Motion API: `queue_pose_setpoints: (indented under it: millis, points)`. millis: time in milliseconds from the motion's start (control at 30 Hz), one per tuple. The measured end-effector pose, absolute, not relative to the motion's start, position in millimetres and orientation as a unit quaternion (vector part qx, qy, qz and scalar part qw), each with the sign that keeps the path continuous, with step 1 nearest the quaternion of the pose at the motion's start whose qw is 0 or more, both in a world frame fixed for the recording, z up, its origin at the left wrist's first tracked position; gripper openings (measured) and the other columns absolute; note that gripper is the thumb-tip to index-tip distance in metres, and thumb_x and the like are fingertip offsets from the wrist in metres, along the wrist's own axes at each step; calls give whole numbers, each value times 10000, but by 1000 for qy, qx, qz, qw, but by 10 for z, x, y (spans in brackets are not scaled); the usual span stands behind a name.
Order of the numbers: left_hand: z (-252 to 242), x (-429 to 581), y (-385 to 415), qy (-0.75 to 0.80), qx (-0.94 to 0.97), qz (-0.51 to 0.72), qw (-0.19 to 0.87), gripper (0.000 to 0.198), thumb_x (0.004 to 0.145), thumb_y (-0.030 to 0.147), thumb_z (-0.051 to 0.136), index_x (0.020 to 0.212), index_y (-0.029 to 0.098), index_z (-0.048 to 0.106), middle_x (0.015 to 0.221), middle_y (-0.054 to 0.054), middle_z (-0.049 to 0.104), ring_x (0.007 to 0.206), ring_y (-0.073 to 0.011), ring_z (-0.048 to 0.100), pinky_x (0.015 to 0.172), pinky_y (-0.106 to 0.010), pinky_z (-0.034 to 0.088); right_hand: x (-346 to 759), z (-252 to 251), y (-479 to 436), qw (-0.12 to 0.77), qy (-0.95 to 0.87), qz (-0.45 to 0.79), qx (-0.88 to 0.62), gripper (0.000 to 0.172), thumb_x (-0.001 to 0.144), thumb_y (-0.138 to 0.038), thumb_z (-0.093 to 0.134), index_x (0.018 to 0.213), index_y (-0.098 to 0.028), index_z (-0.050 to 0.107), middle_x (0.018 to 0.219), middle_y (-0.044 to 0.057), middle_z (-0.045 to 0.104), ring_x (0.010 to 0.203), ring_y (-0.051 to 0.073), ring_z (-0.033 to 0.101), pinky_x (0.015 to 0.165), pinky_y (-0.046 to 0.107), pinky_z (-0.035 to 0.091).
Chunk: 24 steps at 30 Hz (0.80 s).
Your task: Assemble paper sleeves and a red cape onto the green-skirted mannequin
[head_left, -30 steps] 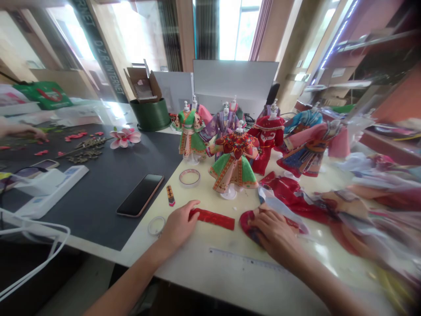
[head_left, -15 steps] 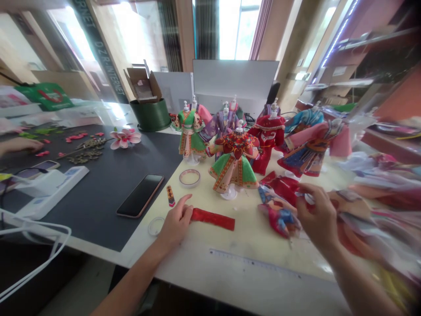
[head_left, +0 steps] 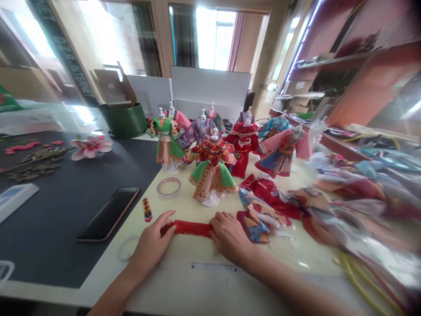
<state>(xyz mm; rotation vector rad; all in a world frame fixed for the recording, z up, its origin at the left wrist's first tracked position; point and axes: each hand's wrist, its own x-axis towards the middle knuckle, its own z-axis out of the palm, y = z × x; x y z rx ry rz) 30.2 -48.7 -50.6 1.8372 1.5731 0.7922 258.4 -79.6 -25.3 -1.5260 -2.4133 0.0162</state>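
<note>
A narrow red fabric strip (head_left: 191, 228) lies on the cream table (head_left: 184, 259), just in front of the dolls. My left hand (head_left: 153, 237) holds its left end, and my right hand (head_left: 228, 237) grips its right end. Right of my right hand is a heap of red and patterned fabric pieces (head_left: 261, 210). Behind the strip stands a doll in a red and green costume (head_left: 213, 175) on a clear stand. A steel ruler (head_left: 215, 267) lies just below my hands.
A clear tape roll (head_left: 169, 187), a small patterned tube (head_left: 147, 210) and a clear ring (head_left: 127, 248) lie left of the strip. A phone (head_left: 108, 213) rests on a dark mat (head_left: 49, 245). Several costumed dolls stand behind; blurred cloth (head_left: 358, 206) is piled at right.
My right hand has moved left from the fabric heap onto the strip's right end. My left hand now holds the left end. The view has swung left, and the other person's hand has left view.
</note>
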Motion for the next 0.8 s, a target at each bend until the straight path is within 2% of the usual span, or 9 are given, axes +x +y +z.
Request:
queue_pose_setpoints:
  millis: [167, 300, 467, 567, 667, 733, 800]
  points:
    - [-514, 287, -483, 607, 698, 289, 246, 392, 822, 382, 485, 1168, 226, 583, 925, -45, 727, 870, -227, 683, 747, -328, 535, 2586, -235, -836, 158, -842, 3, -515, 157, 809, -96, 492, 757, -215, 580, 770, 45, 632, 729, 215, 601, 696, 343, 501]
    - [-506, 274, -490, 607, 702, 302, 217, 378, 824, 383, 470, 1140, 224, 603, 883, -40, 733, 831, -224, 694, 721, -321, 545, 2718, -158, -884, 196, -835, 4, -514, 186, 842, -108, 440, 836, -219, 590, 801, 40, 627, 754, 206, 595, 696, 332, 495]
    - [-487, 276, -512, 620, 698, 284, 218, 391, 845, 377, 426, 1161, 220, 593, 887, -31, 729, 822, -212, 690, 726, -320, 542, 3163, -64, -889, 250, -809, -14, -533, 171, 878, -184, 428, 869, -226, 594, 822, 69, 634, 776, 233, 597, 700, 368, 482]
    - [-483, 289, -524, 627, 695, 275, 217, 395, 847, 380, 412, 1161, 225, 595, 909, -32, 728, 844, -213, 686, 752, -331, 537, 3513, -72, -873, 287, -751, -24, -595, 153, 896, -272, 472, 877, -222, 615, 847, 68, 648, 796, 237, 601, 711, 377, 477]
    - [-493, 300, -529, 631, 696, 270, 213, 400, 840, 384, 406, 1146, 221, 607, 914, -41, 731, 864, -222, 686, 771, -347, 536, 3779, -128, -861, 289, -705, 26, -647, 191, 849, -376, 558, 927, -229, 651, 857, 62, 653, 808, 244, 608, 697, 377, 481]
    - [-503, 301, -529, 631, 697, 269, 209, 408, 832, 398, 414, 1140, 218, 612, 922, -45, 733, 861, -225, 687, 771, -349, 539, 3876, -170, -856, 310, -688, 89, -651, 171, 796, -378, 615, 860, -231, 674, 834, 53, 651, 794, 243, 599, 698, 377, 469]
    - [-512, 299, -525, 628, 701, 273, 200, 411, 826, 409, 423, 1131, 216, 617, 934, -45, 733, 847, -223, 689, 773, -343, 541, 3926, -197, -852, 354, -663, 140, -645, 135, 754, -344, 644, 696, -223, 661, 758, 40, 638, 742, 230, 575, 702, 371, 446]
